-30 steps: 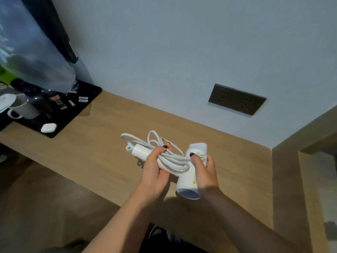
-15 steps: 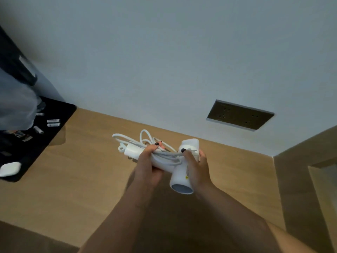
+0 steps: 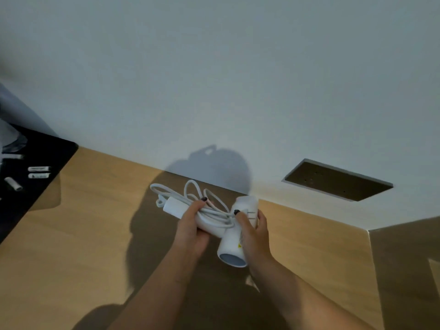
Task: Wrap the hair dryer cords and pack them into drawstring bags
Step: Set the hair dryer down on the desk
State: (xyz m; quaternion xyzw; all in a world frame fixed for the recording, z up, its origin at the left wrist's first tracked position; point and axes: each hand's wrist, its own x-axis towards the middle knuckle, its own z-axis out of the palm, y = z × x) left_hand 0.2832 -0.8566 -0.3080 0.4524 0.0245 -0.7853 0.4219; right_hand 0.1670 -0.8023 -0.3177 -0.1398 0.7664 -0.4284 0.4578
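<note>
One smooth white hair dryer (image 3: 232, 244) with one looped cord (image 3: 190, 197); left hand (image 3: 190, 231) gripped the handle and cord. Right hand (image 3: 253, 234) curled round the barrel.

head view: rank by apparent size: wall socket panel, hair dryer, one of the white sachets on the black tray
1. wall socket panel, widest in the picture.
2. hair dryer, close behind; it is partly hidden by both hands and nearer the camera, so this gap is unsure.
3. white sachet on the black tray, clearly smallest.
</note>
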